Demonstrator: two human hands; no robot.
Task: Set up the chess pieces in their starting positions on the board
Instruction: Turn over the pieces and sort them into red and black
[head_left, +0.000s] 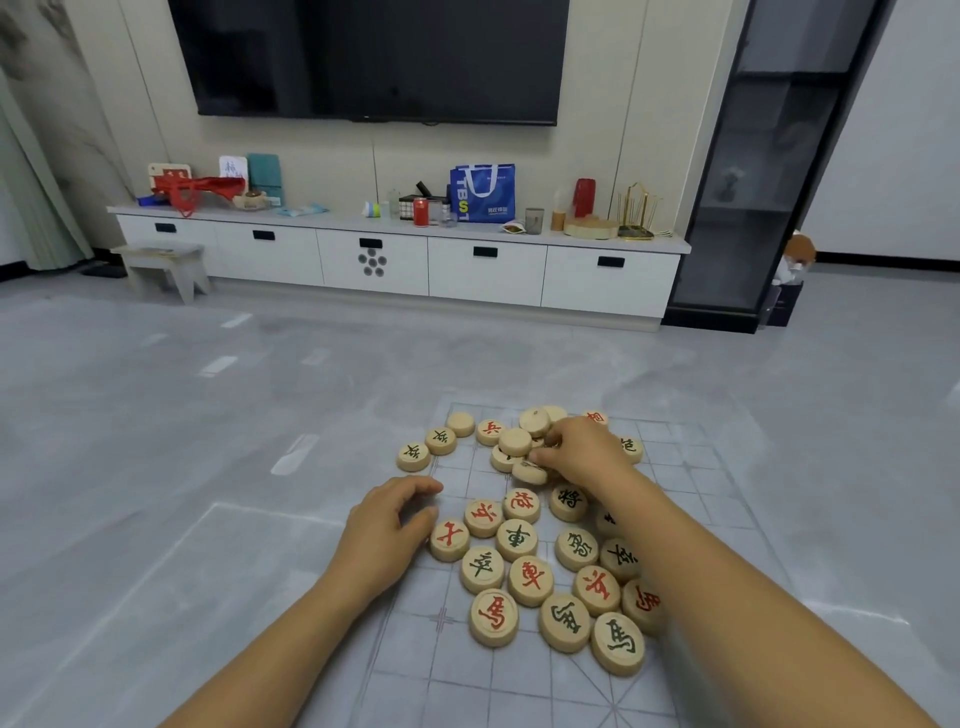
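Observation:
A thin translucent chess board sheet (670, 467) with grey grid lines lies on the grey floor. Several round wooden chess pieces with red or black characters are heaped on it, among them a red-marked piece (494, 617) at the front and a black-marked piece (516, 539) in the middle. My right hand (582, 453) reaches into the far pile, fingertips curled on a blank-faced piece (530, 471). My left hand (387, 525) rests at the board's left edge, fingers loosely curled, thumb touching a red-marked piece (449, 540). My right forearm hides some pieces.
A long white TV cabinet (395, 260) with clutter, a blue bag (484, 192) and a red can (421, 211) stands against the far wall under a dark television. A small stool (166, 267) sits at the left, a dark glass cabinet (769, 166) at the right.

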